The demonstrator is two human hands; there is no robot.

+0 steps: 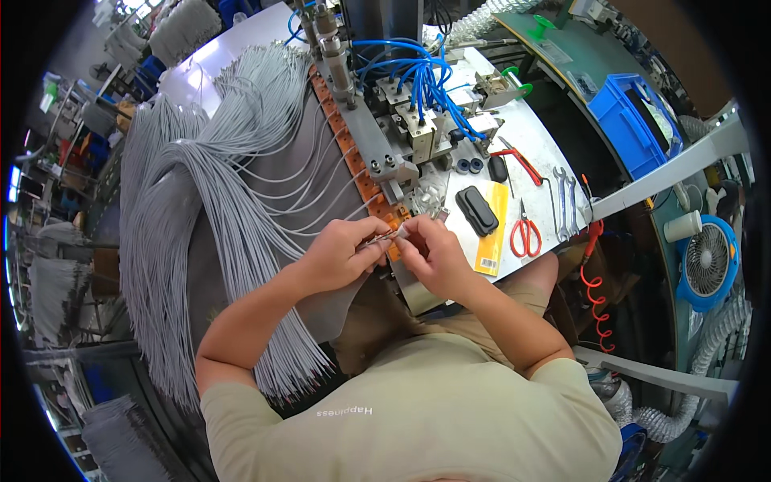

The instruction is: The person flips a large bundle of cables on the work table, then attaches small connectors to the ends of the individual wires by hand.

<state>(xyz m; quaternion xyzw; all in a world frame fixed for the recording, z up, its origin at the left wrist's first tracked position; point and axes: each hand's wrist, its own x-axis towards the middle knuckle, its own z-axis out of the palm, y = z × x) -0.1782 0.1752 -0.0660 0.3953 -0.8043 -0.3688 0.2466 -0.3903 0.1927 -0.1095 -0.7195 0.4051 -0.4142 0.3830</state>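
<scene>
My left hand [341,251] is closed in a pinch on thin wire ends [379,238] that look like the stripped end of a grey cable. Close against it, my right hand [436,255] pinches a small white piece [401,231], perhaps a connector; its shape is mostly covered by my fingers. Both hands meet over the near end of an orange slotted rail [359,178] on the machine. Several grey cables [297,178] run from the big bundle toward that rail. A pile of small clear-white parts [427,199] lies just beyond my right hand.
A large grey cable bundle [181,217] drapes over the left side. Blue air tubes [426,72] top the machine. On the white table lie a black case [477,210] on a yellow packet [491,249], red scissors [526,234] and wrenches [562,205]. A blue fan [708,257] stands at right.
</scene>
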